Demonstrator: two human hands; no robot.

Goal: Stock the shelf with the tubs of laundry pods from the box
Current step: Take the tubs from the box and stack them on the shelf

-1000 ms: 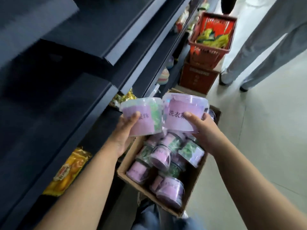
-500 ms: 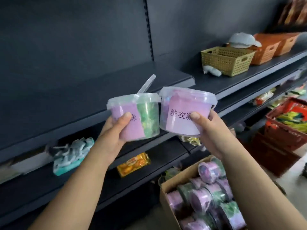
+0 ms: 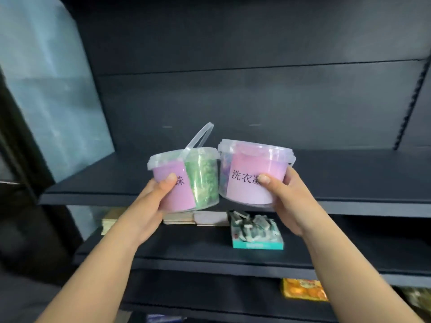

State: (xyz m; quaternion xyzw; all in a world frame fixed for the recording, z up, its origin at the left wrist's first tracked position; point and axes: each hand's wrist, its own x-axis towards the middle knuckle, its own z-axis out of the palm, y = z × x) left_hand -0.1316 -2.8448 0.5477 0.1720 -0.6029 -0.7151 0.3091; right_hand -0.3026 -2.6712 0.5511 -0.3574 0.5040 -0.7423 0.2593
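Since half a second ago: view has swung left, the box has dropped out of frame, and both tubs sit higher against the dark shelf (image 3: 349, 180).

My left hand (image 3: 151, 206) grips the left tub (image 3: 186, 180), thumb across the pink label and fingers curled behind. Green pods show through its clear side. Its handle (image 3: 198, 138) stands up, tilted right.

My right hand (image 3: 289, 201) grips the right tub (image 3: 251, 173) the same way, thumb on the label's black characters.

Tubs upright, side by side, rims touching or nearly; can't tell which. Both held in air in front of the shelf's front edge.

Lower shelf (image 3: 186, 250): teal box (image 3: 256, 245), flat tan packs (image 3: 193, 217). Below that, an orange packet (image 3: 303, 289).
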